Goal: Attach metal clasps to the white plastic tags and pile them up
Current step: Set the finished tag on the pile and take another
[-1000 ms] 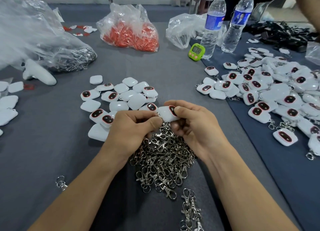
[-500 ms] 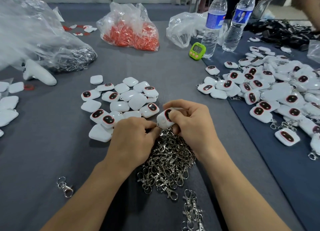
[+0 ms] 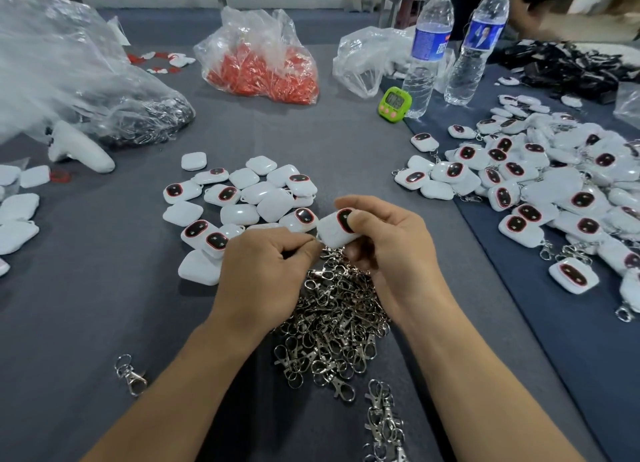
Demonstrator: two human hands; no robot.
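While your right hand point(image 3: 391, 250) grips one white tag point(image 3: 333, 232) above the table point(image 3: 104, 305), thumb laid across its red-ringed dark face and the other fingers curled beneath, the tag sits tilted, face up and turned toward the right.

Your left hand point(image 3: 266, 271): fingers curled in, thumb and forefinger pressed together in a pinch at the tag's lower-left corner. Cannot tell whether a clasp lies inside that pinch; the fingertips hide it.

Both hands are held over the heap of metal clasps point(image 3: 332, 326), which lies on the grey cloth directly below and toward you. A short string of clasps point(image 3: 382, 423) trails off near the bottom edge; a single clasp point(image 3: 130, 375) lies apart, beside your left forearm.

Loose tags without clasps point(image 3: 242, 201): scattered group just beyond your left hand, some face up, some face down. Finished tags with clasps point(image 3: 554, 191): large pile to your right, mostly on the blue cloth point(image 3: 554, 357).

Far side of the table: green timer point(image 3: 394, 104), two water bottles point(image 3: 427, 45) just beside it, a bag of red parts point(image 3: 263, 63), a large clear bag point(image 3: 69, 80) at far left with a white handle-shaped device point(image 3: 79, 148) in front of it.
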